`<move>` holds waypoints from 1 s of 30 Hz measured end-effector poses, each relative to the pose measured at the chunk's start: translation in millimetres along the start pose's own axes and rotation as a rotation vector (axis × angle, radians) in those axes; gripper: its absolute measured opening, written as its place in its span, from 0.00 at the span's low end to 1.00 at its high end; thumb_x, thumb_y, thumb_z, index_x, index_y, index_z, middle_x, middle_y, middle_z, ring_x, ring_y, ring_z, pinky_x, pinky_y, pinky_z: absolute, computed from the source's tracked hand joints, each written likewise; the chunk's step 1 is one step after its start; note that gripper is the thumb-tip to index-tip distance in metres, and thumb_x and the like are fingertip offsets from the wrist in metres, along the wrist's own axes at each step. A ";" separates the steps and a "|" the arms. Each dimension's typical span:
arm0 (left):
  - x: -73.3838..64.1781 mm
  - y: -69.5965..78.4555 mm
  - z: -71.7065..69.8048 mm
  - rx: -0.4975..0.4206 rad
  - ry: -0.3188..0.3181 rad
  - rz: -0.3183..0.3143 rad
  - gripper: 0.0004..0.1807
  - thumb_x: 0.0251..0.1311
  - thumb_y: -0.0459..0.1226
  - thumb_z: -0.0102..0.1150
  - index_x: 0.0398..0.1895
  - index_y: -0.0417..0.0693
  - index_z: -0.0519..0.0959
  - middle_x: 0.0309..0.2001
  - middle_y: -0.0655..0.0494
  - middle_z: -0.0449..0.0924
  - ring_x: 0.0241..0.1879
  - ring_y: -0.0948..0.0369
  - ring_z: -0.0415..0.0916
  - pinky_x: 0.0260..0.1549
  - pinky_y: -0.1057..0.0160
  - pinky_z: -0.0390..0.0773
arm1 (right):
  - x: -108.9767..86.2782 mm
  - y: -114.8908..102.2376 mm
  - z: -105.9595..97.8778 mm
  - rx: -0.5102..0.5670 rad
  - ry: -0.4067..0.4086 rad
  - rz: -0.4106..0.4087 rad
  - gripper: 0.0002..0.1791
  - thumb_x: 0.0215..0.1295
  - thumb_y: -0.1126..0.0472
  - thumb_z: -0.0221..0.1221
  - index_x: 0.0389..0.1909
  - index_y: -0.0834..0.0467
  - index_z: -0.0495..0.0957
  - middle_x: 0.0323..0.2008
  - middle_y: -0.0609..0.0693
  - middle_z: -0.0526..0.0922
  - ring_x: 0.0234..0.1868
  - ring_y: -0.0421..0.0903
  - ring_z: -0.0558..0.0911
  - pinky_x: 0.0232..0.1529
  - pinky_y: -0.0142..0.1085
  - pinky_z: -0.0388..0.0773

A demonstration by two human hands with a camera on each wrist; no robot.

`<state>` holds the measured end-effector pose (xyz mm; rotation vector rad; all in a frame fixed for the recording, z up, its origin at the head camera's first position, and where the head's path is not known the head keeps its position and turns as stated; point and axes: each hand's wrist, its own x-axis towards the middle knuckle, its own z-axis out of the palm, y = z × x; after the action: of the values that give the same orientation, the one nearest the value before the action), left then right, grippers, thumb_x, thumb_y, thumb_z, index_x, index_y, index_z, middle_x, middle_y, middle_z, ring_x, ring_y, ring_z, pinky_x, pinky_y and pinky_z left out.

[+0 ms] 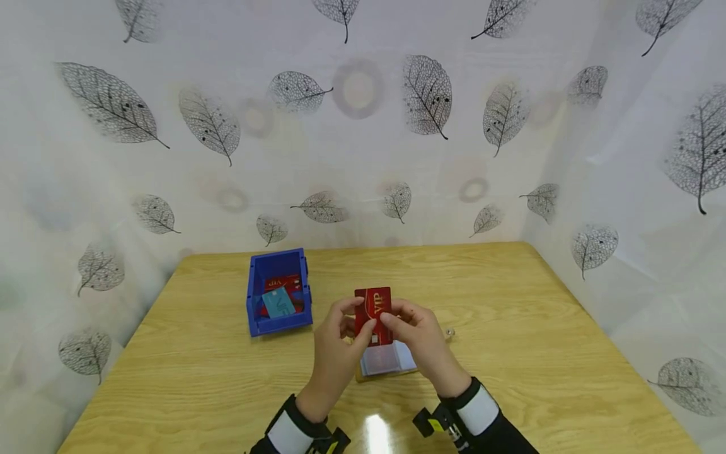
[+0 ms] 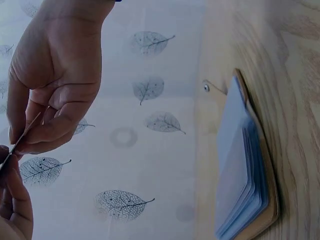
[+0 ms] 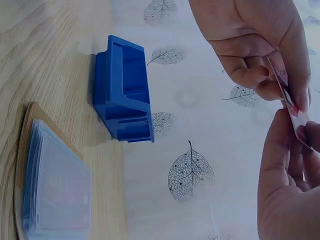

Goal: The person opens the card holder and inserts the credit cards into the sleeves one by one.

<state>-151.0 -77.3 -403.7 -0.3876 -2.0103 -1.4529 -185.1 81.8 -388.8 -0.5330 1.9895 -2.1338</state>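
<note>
Both hands hold one red VIP card (image 1: 368, 306) upright over the table. My left hand (image 1: 338, 350) pinches its left side between thumb and fingers. On the card's right side, my right hand (image 1: 422, 334) grips with the thumb across its face. In the left wrist view the card (image 2: 24, 134) shows nearly edge-on. Below the hands lies an opened card holder (image 1: 381, 360) with clear plastic sleeves, partly hidden by the right hand in the head view. Its brown cover (image 2: 272, 200) and stacked sleeves (image 2: 240, 165) show in the left wrist view.
At the left on the wooden table (image 1: 193, 353) stands a blue plastic bin (image 1: 282, 327). Inside it lie a light blue card (image 1: 278, 303) and red cards (image 1: 289, 284). A leaf-patterned curtain (image 1: 363, 157) surrounds the table's back and sides.
</note>
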 end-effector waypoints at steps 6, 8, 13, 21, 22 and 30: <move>3.1 -8.5 -3.3 0.111 -0.125 0.016 0.25 0.60 0.29 0.62 0.60 0.38 0.66 0.42 0.47 0.81 0.29 0.60 0.81 0.27 0.66 0.81 | 7.4 2.7 -24.6 -0.160 -0.013 0.030 0.15 0.68 0.64 0.59 0.48 0.72 0.78 0.36 0.57 0.83 0.34 0.43 0.81 0.37 0.36 0.80; 4.7 -12.0 -6.0 0.240 -0.211 -0.026 0.26 0.60 0.31 0.63 0.60 0.37 0.67 0.44 0.48 0.81 0.34 0.59 0.82 0.30 0.64 0.81 | 11.5 8.9 -35.1 -0.235 0.008 0.056 0.13 0.66 0.65 0.60 0.45 0.71 0.79 0.32 0.54 0.83 0.31 0.43 0.81 0.34 0.37 0.79; 7.3 -27.3 -7.3 0.633 -0.558 -0.159 0.28 0.55 0.41 0.70 0.58 0.40 0.75 0.52 0.46 0.79 0.49 0.51 0.78 0.46 0.54 0.79 | 19.9 32.2 -55.6 -0.408 0.052 0.162 0.10 0.63 0.66 0.62 0.39 0.70 0.79 0.25 0.51 0.80 0.23 0.43 0.77 0.26 0.41 0.79; -2.6 -52.5 3.4 0.776 -0.781 -0.251 0.42 0.41 0.48 0.78 0.58 0.37 0.74 0.54 0.41 0.75 0.50 0.46 0.76 0.49 0.49 0.77 | 23.1 72.3 -63.6 -0.523 0.088 0.335 0.04 0.60 0.67 0.63 0.31 0.66 0.81 0.22 0.49 0.79 0.21 0.41 0.76 0.22 0.34 0.75; -3.9 -54.4 4.9 0.784 -0.791 -0.249 0.42 0.40 0.48 0.79 0.58 0.37 0.74 0.53 0.41 0.76 0.49 0.46 0.77 0.47 0.50 0.77 | 22.5 74.5 -63.3 -0.531 0.092 0.344 0.04 0.60 0.68 0.63 0.30 0.66 0.80 0.22 0.50 0.79 0.21 0.41 0.76 0.22 0.34 0.75; -8.1 -55.7 12.6 0.809 -0.817 -0.246 0.40 0.36 0.47 0.81 0.55 0.38 0.76 0.44 0.45 0.79 0.43 0.50 0.78 0.43 0.53 0.78 | 17.6 74.6 -61.7 -0.587 0.088 0.365 0.08 0.60 0.67 0.64 0.24 0.64 0.77 0.20 0.50 0.77 0.20 0.42 0.76 0.19 0.34 0.75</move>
<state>-180.2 -84.2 -453.0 -0.4120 -3.1660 -0.4735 -232.9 125.8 -462.7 -0.1246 2.5269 -1.3756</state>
